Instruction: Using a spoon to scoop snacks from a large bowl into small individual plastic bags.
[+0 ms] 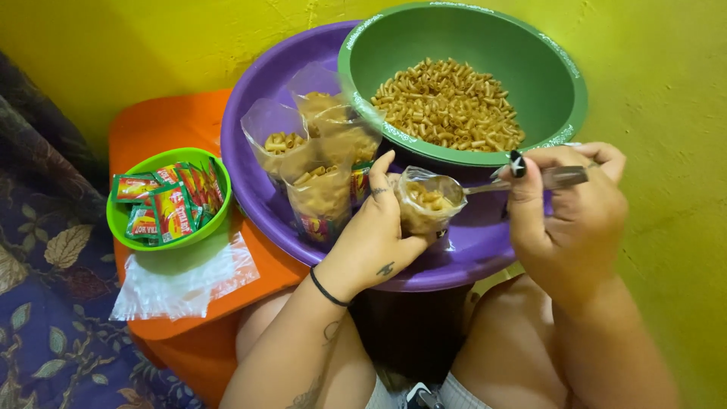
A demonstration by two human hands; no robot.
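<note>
The green bowl (556, 72) and purple basin (261, 189) were smooth, glossy plastic. The small bag (424, 208) was thin clear film, the spoon (522, 182) shiny metal, and the sachets (170, 204) glossy foil.

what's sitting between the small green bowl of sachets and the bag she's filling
In the head view, three filled clear bags stand in the purple basin, between the small green bowl and the held bag.

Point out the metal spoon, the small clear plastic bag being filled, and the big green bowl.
metal spoon (485, 186), head view, on its neck.
small clear plastic bag (425, 206), head view, on its filled body.
big green plastic bowl (530, 64), head view, on its bare inner wall.
</note>
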